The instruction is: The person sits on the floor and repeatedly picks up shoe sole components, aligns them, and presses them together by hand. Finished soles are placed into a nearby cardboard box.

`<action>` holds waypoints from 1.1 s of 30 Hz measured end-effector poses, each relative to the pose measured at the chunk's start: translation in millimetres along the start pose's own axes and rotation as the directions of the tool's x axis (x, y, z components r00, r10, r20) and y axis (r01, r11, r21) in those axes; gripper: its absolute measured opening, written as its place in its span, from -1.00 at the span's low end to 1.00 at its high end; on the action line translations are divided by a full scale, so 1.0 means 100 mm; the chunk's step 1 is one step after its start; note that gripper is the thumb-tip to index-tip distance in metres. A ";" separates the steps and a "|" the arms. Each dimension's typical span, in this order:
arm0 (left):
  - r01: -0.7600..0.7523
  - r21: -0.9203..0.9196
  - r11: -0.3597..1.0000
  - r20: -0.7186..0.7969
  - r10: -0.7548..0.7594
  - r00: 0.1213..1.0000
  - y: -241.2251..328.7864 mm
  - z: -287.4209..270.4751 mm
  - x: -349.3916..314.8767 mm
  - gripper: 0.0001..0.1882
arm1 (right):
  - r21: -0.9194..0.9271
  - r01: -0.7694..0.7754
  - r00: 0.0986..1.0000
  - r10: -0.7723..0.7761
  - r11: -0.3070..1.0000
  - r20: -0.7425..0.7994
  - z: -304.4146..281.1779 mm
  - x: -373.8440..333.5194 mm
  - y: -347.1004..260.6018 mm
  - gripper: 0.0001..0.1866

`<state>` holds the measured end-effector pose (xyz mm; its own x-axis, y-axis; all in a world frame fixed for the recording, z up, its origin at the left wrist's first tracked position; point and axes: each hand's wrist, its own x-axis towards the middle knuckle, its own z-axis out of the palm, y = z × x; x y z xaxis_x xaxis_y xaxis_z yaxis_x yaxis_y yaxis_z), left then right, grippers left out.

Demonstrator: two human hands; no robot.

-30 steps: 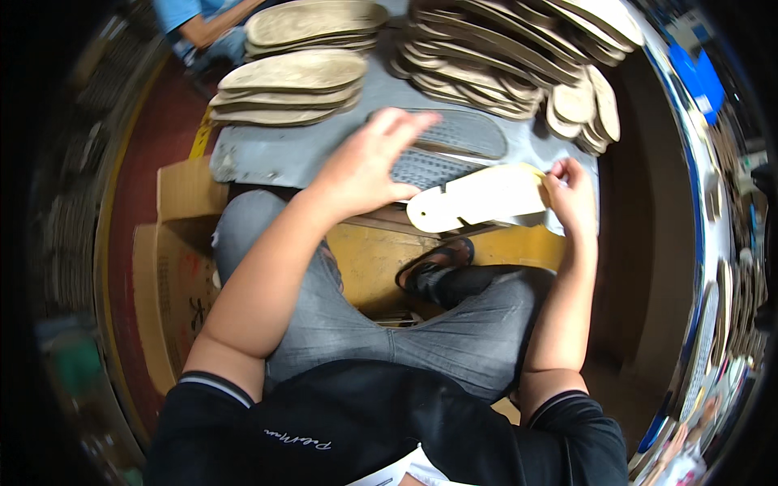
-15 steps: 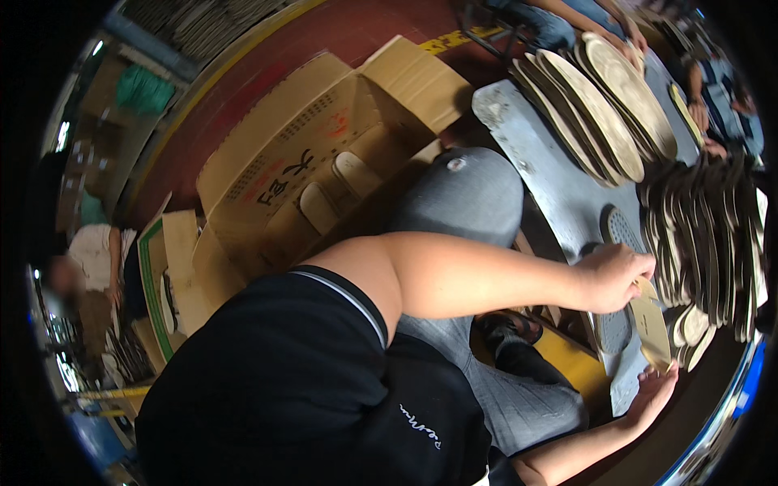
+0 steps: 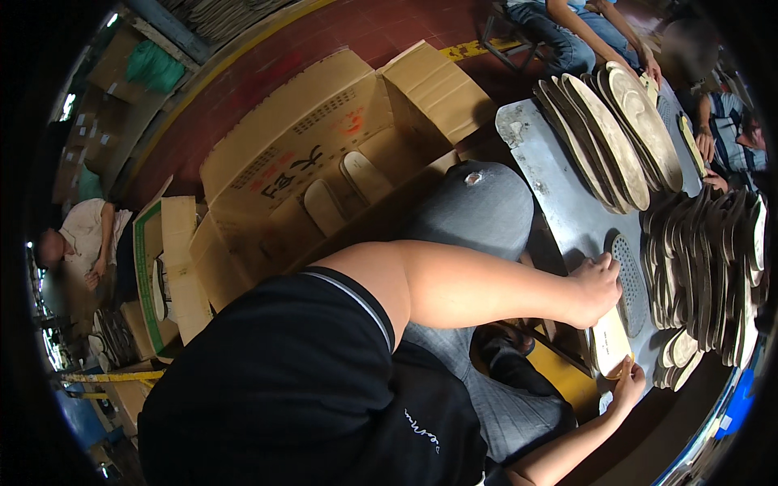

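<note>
A pale tan insole [image 3: 609,343] lies low over the near edge of the grey metal table [image 3: 559,206], its flat face showing. My left hand [image 3: 597,289] is closed over its far end, fingers curled. At the near end, my right hand [image 3: 627,384] pinches the insole's edge between thumb and fingers. Right beside the insole is a dark grey, sole-shaped plate [image 3: 630,283] dotted with holes, partly hidden by my left hand. Whether the insole rests on the table or is held just off it, I cannot tell.
Stacks of insoles stand on the table, one group [image 3: 596,142] at the far side and a dense row [image 3: 703,267] to the right. Left of my knee is an open cardboard box [image 3: 284,138] with insoles inside. Other people sit at the far right and far left.
Both hands have moved left with the insole, from over the perforated plate to its left side. The insole's face now turns more toward me. The perforated plate shows more fully.
</note>
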<state>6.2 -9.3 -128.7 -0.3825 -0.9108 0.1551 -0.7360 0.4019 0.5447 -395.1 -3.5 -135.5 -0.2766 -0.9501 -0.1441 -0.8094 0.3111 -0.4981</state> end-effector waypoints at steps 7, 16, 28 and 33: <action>-0.096 -0.043 0.994 0.024 0.097 0.995 -0.16 0.00 -0.01 -0.52 | 0.271 -0.062 0.993 0.033 0.961 0.110 0.01 -0.05 0.06 -0.51; -0.152 -0.185 0.971 0.071 0.168 0.983 -0.27 -0.28 0.10 -0.59 | 0.037 0.029 0.989 -0.024 0.999 -0.146 0.03 -0.34 -0.25 -0.62; -0.192 -0.248 0.949 0.035 0.207 0.978 -0.33 -0.34 0.14 -0.32 | 0.292 -0.047 0.999 0.049 0.955 -0.002 0.06 -0.45 -0.62 -0.55; -0.146 -0.307 0.940 0.082 0.179 0.980 -0.31 -0.44 0.20 -0.36 | 0.250 -0.050 0.998 0.056 0.967 -0.018 0.07 -0.46 -0.62 -0.50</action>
<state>45.7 -44.0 -106.4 -0.5526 -0.8134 0.1817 -0.4647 0.4817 0.7430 -328.5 21.1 -103.6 -0.3310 -0.9306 -0.1564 -0.6394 0.3431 -0.6881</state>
